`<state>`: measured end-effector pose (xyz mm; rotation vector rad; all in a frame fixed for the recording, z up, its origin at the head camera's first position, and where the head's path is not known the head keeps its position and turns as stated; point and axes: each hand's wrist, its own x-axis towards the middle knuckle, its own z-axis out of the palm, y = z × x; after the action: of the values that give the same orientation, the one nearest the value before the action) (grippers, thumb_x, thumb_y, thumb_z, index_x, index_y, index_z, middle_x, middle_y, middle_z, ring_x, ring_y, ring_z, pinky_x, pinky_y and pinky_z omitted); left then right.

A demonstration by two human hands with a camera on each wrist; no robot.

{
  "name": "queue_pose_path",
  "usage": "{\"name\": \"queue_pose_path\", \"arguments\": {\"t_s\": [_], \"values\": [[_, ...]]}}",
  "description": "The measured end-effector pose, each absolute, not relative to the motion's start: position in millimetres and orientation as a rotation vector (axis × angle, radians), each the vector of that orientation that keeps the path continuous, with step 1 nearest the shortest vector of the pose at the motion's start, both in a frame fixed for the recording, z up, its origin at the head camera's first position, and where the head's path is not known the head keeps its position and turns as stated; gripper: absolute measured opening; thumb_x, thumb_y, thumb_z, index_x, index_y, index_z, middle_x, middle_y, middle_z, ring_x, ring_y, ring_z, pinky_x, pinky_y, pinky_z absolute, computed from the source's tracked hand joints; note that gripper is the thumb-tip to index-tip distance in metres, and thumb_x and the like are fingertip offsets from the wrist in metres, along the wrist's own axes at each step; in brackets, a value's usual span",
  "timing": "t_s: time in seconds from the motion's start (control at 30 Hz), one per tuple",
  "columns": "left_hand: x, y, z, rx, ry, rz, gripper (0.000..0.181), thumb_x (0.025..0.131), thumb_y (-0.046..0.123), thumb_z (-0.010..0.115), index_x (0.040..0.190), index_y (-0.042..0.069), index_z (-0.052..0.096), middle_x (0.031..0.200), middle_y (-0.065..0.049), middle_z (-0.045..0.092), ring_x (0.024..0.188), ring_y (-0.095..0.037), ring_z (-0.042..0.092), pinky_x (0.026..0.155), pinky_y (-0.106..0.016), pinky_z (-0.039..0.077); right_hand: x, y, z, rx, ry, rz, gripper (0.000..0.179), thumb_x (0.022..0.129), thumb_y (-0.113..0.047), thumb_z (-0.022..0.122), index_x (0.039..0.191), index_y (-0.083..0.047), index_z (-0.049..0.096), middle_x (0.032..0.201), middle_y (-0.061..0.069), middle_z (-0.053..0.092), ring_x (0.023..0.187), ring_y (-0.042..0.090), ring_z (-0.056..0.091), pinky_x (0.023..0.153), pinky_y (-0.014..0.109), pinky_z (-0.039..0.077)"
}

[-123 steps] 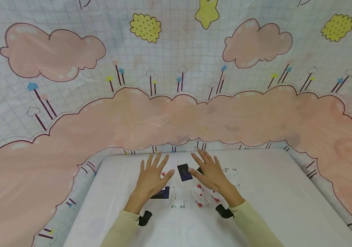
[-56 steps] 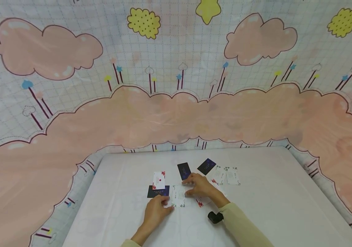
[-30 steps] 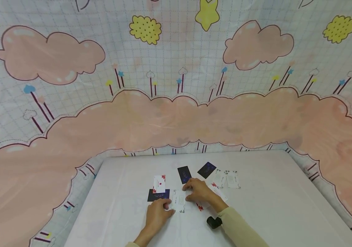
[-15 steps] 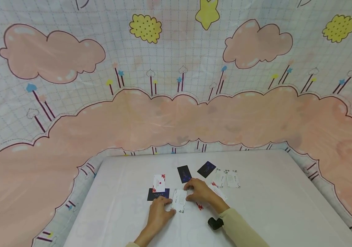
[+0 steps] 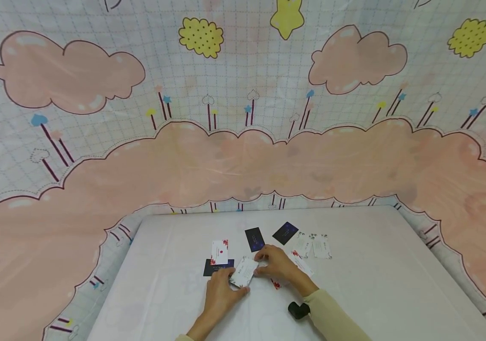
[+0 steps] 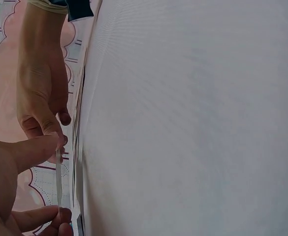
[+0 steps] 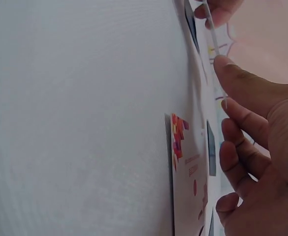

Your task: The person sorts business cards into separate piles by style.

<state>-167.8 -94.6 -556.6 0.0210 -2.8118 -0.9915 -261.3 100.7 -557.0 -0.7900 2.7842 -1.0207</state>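
A white card (image 5: 244, 272) with a leafy printed border is tilted between my two hands, just above the white table. My left hand (image 5: 220, 294) pinches its left and lower edges, thumb at the near corner. At the opposite side my right hand (image 5: 278, 265) pinches it between thumb and index finger. In the left wrist view the card (image 6: 59, 184) shows edge-on, raised off the surface. A red-flowered card (image 7: 190, 182) lies below my right hand in the right wrist view. Beside my left fingers is a dark blue card (image 5: 210, 268), partly under a white red-flowered card (image 5: 219, 251).
Two dark cards (image 5: 255, 239) lie farther back, the right one turned at an angle. To the right are two leafy white cards (image 5: 321, 247) and another red-flowered card (image 5: 302, 265). A patterned cloth (image 5: 243, 166) hangs behind the white table (image 5: 375, 274).
Both hands, at first spread above the cards, came down on either side of the leafy white card. It has since been lifted from the table and turned clockwise.
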Motion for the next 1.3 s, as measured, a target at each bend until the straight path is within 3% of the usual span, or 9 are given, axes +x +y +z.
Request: {"name": "queue_pose_path", "arguments": {"t_s": [0.23, 0.43, 0.53, 0.8, 1.03, 1.17, 1.3], "values": [[-170, -94, -556, 0.015, -2.778, -0.964, 0.065, 0.061, 0.032, 0.089, 0.114, 0.003, 0.065, 0.107, -0.010, 0.065, 0.094, -0.024, 0.056, 0.081, -0.041, 0.046, -258, 100, -549, -0.806, 2.796, -1.085, 0.031, 0.073, -0.024, 0.086, 0.098, -0.014, 0.070, 0.095, -0.003, 0.062, 0.089, 0.014, 0.055, 0.081, 0.029, 0.050], [-171, -98, -553, -0.090, -2.734, -0.970, 0.063, 0.062, 0.026, 0.089, 0.116, 0.003, 0.066, 0.109, -0.009, 0.065, 0.096, -0.022, 0.055, 0.083, -0.039, 0.045, -256, 104, -544, -0.847, 2.746, -1.127, 0.054, 0.075, -0.024, 0.085, 0.124, -0.013, 0.064, 0.106, 0.000, 0.062, 0.095, 0.014, 0.055, 0.083, 0.030, 0.048], [-171, -101, -551, -0.149, -2.716, -0.990, 0.061, 0.063, 0.025, 0.089, 0.116, 0.004, 0.066, 0.109, -0.008, 0.064, 0.098, -0.022, 0.053, 0.085, -0.039, 0.044, -254, 108, -540, -0.898, 2.717, -1.130, 0.059, 0.076, -0.023, 0.084, 0.130, -0.014, 0.062, 0.111, 0.001, 0.063, 0.099, 0.017, 0.056, 0.087, 0.034, 0.049], [-172, -108, -545, -0.288, -2.682, -1.026, 0.059, 0.063, 0.021, 0.089, 0.117, 0.006, 0.068, 0.109, -0.003, 0.063, 0.104, -0.021, 0.051, 0.090, -0.043, 0.043, -250, 115, -531, -1.009, 2.637, -1.117, 0.065, 0.076, -0.023, 0.084, 0.135, -0.013, 0.058, 0.116, 0.003, 0.063, 0.103, 0.024, 0.059, 0.089, 0.044, 0.051], [-174, -114, -533, -0.402, -2.700, -1.004, 0.059, 0.066, 0.021, 0.088, 0.119, 0.009, 0.066, 0.117, -0.004, 0.064, 0.113, -0.025, 0.051, 0.094, -0.047, 0.041, -243, 117, -518, -0.955, 2.657, -1.101, 0.061, 0.075, -0.022, 0.085, 0.130, -0.013, 0.061, 0.120, 0.000, 0.063, 0.101, 0.022, 0.057, 0.080, 0.037, 0.050], [-174, -116, -528, -0.406, -2.689, -0.977, 0.057, 0.066, 0.022, 0.088, 0.117, 0.010, 0.065, 0.117, -0.003, 0.066, 0.114, -0.025, 0.052, 0.097, -0.048, 0.040, -239, 116, -511, -0.943, 2.703, -1.094, 0.058, 0.074, -0.021, 0.086, 0.126, -0.014, 0.062, 0.120, 0.000, 0.063, 0.102, 0.021, 0.057, 0.081, 0.042, 0.052], [-172, -120, -526, -0.437, -2.669, -0.957, 0.056, 0.065, 0.022, 0.089, 0.114, 0.013, 0.065, 0.114, -0.001, 0.067, 0.111, -0.021, 0.052, 0.097, -0.046, 0.041, -235, 117, -510, -0.953, 2.764, -1.020, 0.057, 0.073, -0.024, 0.087, 0.125, -0.018, 0.063, 0.120, -0.004, 0.062, 0.102, 0.015, 0.056, 0.084, 0.035, 0.051]]}}
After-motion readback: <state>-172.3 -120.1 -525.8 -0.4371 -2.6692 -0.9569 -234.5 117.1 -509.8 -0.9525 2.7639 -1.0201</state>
